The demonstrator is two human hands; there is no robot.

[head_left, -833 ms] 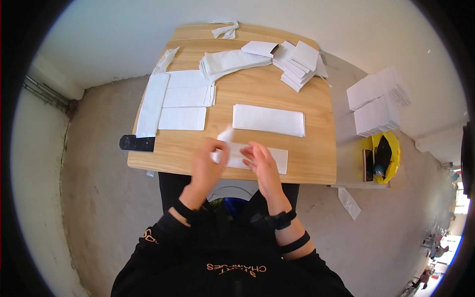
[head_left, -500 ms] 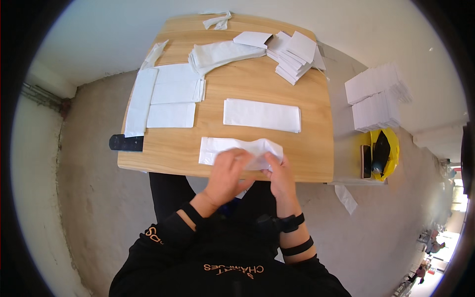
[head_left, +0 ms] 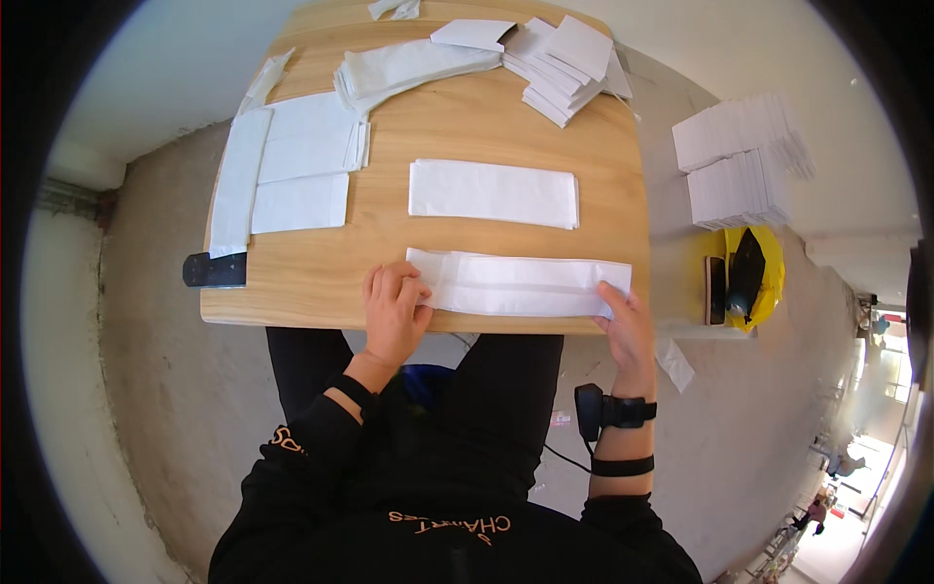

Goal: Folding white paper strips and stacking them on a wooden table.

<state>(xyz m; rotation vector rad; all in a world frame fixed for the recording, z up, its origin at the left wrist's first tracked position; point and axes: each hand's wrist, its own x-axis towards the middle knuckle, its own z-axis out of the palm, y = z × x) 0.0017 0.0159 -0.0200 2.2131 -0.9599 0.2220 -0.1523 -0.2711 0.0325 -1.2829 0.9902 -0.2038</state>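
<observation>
Left hand [head_left: 394, 311] is covering the near left corner of the white strip [head_left: 520, 282]; its grip is staying unclear. Right hand [head_left: 630, 331] is hiding the near right corner. Top edge is cutting off the table [head_left: 506, 133] and white scrap [head_left: 397, 9]. Far-right clutter [head_left: 815, 513] is blurring, too small to identify.

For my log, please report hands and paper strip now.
Left hand at left end of paper strip lying along table edge. Right hand pinching right end. Paper stack beyond, apart.
</observation>
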